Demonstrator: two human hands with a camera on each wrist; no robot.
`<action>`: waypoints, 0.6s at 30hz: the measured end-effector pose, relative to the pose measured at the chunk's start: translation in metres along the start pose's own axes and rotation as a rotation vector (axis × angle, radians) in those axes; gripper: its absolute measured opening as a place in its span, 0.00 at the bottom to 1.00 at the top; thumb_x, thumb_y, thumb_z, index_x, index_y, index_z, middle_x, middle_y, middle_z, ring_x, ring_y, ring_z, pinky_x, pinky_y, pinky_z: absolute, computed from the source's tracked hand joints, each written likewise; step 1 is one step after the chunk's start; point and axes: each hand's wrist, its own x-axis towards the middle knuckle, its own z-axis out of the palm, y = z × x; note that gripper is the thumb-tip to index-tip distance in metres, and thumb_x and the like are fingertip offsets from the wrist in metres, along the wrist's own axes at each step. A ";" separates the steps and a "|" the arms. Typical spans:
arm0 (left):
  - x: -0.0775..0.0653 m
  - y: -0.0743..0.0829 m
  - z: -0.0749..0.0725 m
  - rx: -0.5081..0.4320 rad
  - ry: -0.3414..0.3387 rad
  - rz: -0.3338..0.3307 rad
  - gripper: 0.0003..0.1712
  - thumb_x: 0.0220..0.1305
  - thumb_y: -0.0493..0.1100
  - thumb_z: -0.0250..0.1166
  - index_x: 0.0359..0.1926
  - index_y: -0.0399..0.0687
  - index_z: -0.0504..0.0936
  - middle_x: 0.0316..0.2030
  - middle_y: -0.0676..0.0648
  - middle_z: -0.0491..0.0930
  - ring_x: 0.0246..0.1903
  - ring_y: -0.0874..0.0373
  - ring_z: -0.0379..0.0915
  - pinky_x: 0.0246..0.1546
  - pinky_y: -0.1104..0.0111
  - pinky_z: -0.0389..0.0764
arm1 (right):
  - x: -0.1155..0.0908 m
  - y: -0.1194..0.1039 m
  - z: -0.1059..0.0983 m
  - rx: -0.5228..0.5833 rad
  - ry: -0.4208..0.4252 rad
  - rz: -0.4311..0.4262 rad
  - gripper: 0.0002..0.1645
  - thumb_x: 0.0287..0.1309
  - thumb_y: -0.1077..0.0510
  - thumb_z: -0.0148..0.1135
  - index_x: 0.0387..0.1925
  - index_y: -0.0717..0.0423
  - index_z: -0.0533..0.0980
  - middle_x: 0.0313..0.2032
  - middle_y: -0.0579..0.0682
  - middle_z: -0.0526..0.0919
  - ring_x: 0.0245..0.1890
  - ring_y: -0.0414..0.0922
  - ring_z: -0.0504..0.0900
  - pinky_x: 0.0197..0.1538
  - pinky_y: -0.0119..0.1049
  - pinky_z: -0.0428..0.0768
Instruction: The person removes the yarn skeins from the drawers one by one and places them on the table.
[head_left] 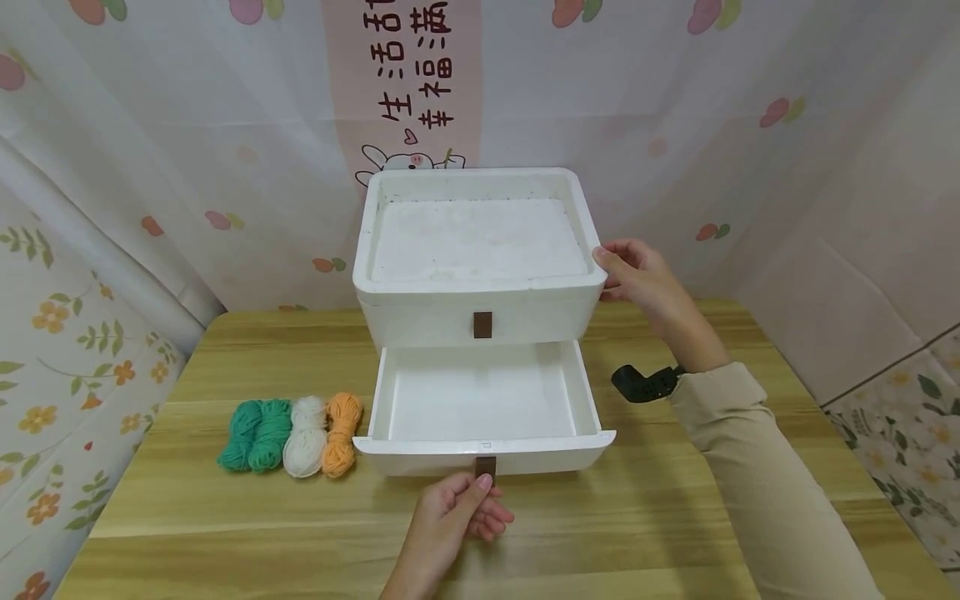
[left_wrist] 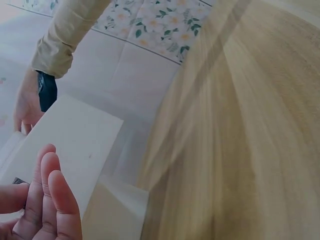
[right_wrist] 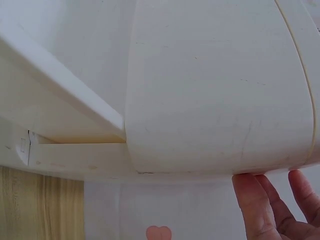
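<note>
A white two-drawer storage box (head_left: 420, 321) has its lower drawer (head_left: 420, 462) pulled out, with a bare white bottom. My left hand (head_left: 457, 517) pinches the drawer's brown pull tab (head_left: 486, 467) between thumb and index finger, the other fingers extended below it. In the left wrist view, the tab's dark edge shows between thumb and finger. My right hand (head_left: 637, 271) rests on the box's right side near the top rim. Its fingertips (right_wrist: 245, 182) press against the white side wall in the right wrist view. The upper drawer, with its own brown tab (head_left: 483, 325), is closed.
Left of the drawer lie green yarn (head_left: 258, 435), white yarn (head_left: 305, 437) and orange yarn (head_left: 342, 433) on the wooden table (head_left: 600, 533). A patterned curtain (head_left: 247, 133) hangs behind the box. A black device (head_left: 645, 383) is strapped at the right wrist.
</note>
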 end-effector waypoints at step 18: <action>0.001 0.009 0.001 0.013 0.023 0.062 0.25 0.69 0.48 0.52 0.41 0.22 0.73 0.32 0.31 0.82 0.26 0.62 0.80 0.28 0.69 0.82 | -0.001 -0.001 0.001 -0.014 0.001 0.007 0.31 0.66 0.44 0.47 0.58 0.63 0.59 0.43 0.45 0.68 0.33 0.35 0.77 0.44 0.31 0.80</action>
